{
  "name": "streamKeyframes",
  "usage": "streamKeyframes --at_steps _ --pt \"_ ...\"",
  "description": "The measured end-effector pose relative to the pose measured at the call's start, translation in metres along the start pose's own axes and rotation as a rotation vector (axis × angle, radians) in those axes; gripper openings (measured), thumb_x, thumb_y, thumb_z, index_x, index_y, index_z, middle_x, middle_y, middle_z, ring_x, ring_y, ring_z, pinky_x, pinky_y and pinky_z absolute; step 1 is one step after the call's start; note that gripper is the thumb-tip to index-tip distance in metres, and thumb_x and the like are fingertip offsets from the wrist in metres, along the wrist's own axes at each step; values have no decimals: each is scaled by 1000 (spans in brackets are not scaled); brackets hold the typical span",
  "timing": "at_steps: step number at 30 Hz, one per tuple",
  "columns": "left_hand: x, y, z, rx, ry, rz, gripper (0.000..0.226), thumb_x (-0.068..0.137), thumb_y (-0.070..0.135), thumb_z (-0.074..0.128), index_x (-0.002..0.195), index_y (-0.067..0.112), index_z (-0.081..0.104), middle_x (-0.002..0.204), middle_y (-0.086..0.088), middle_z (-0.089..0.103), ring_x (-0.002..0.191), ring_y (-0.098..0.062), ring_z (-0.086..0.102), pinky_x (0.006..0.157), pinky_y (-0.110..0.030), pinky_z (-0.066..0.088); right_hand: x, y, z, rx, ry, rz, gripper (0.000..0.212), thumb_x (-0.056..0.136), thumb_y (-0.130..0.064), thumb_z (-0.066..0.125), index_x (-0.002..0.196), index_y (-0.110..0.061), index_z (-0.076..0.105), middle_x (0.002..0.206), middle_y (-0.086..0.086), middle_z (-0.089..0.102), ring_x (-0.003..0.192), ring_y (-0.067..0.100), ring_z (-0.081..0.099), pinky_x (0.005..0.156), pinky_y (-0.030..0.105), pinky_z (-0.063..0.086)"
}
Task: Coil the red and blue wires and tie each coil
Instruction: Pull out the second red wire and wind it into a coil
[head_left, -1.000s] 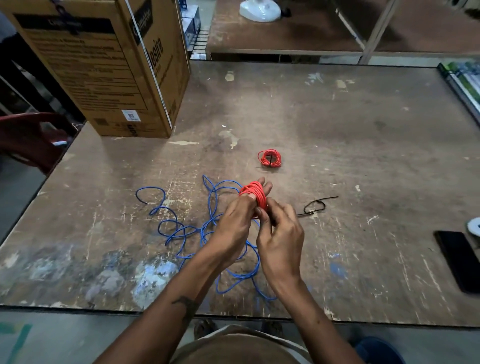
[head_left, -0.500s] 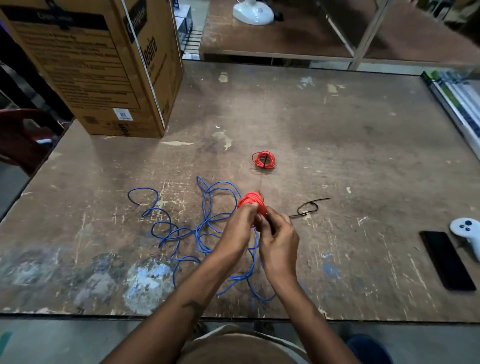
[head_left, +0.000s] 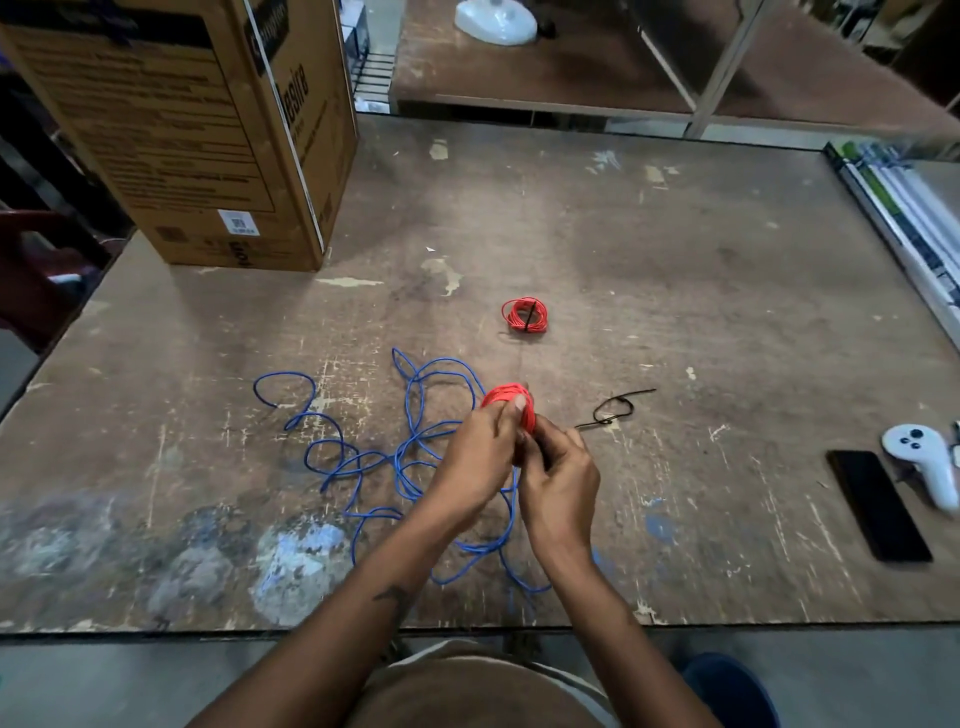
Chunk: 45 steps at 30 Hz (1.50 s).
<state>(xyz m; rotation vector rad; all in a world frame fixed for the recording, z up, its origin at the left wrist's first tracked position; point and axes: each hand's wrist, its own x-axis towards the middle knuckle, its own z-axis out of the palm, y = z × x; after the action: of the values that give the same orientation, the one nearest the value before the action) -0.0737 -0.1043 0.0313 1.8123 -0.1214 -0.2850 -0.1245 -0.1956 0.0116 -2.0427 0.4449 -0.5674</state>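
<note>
Both hands meet just below the centre of the worn wooden table (head_left: 675, 249), over its near half. The left hand (head_left: 475, 462) grips a red coil (head_left: 506, 397), a tight bundle of bright red wire turns held clear of the surface, thumb pressed across its top. The right hand (head_left: 558, 475), touching the coil from the 5 o'clock side, has its fingers curled and pinches something thin and dark against the bundle; what that is cannot be told. At 12 o'clock from the hands a second red coil (head_left: 524, 315) lies flat on the table, round, compact, with a black tie across it. The blue wire (head_left: 410, 452) lies loose and uncoiled in tangled loops from 9 to 6 o'clock, partly under the forearms. At 3 o'clock, near the hands, lies a looped black tie (head_left: 615, 408). Farther right sit a black phone (head_left: 878, 506) and a white controller (head_left: 922, 460). A cardboard box (head_left: 208, 130) stands at 10 o'clock.
</note>
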Motion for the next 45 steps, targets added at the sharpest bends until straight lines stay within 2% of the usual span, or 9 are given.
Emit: streamKeyframes --at_steps 8,12,16,20,26,32,36,40,45 --pt "-20 9 -2 2 225 114 45 109 45 55 86 9 71 66 2 65 61 -11 53 63 -42 48 -8 -8 13 -7 76 -20 27 101 -11 67 125 -16 79 86 -4 56 73 10 60 70 22 45" --pt "-27 14 -6 -9 -6 17 31 110 28 44 94 11 66 95 -10 67 91 -26 60 92 -50 48 -18 -12 16 25 42 41 29 98 -26 62 119 -19 81 88 0 63 77 10 64 71 18 47" --pt "-16 -3 -24 -452 -55 -137 29 94 37 48 84 12 60 79 -8 54 81 -20 47 80 -40 38 -19 -15 16 -88 47 0 21 98 -12 71 115 -20 82 86 4 64 75 20 66 69 19 44" --pt "-2 -30 -38 -224 -139 -58 57 94 49 56 90 -6 68 83 -19 71 78 -25 62 80 -44 52 -29 -13 24 -146 31 9 25 97 -12 70 116 -24 82 80 -3 55 71 15 59 68 27 39" --pt "-15 -24 -29 86 164 122 40 104 35 63 78 6 71 62 -8 67 56 -14 52 60 -42 52 -30 -12 32 -101 30 55 25 97 -9 70 115 -21 82 80 -9 53 70 11 60 66 17 36" --pt "-22 -8 -15 -247 46 -144 54 88 64 43 87 21 74 93 -1 79 92 -20 70 92 -47 54 -21 -11 8 3 12 28 20 95 -16 78 111 -25 84 77 -1 60 69 10 64 66 21 45" --pt "-10 -20 -4 -327 0 -181 53 89 58 49 94 12 76 100 -21 76 93 -29 69 96 -59 56 -8 0 0 -41 -5 3 16 95 -21 79 109 -26 84 76 4 59 67 10 62 64 18 43" --pt "4 -20 0 -455 -135 -237 47 93 45 63 103 -1 70 95 -24 67 88 -31 62 82 -39 54 -2 19 -8 -69 -46 27 16 96 -23 77 110 -27 84 78 3 60 71 17 64 70 35 52" --pt "-10 -19 29 88 297 93 28 100 32 70 81 13 76 61 0 68 57 -8 52 59 -39 53 9 24 -7 -29 -79 17 18 99 -19 70 109 -26 83 76 0 62 76 16 65 73 38 54"
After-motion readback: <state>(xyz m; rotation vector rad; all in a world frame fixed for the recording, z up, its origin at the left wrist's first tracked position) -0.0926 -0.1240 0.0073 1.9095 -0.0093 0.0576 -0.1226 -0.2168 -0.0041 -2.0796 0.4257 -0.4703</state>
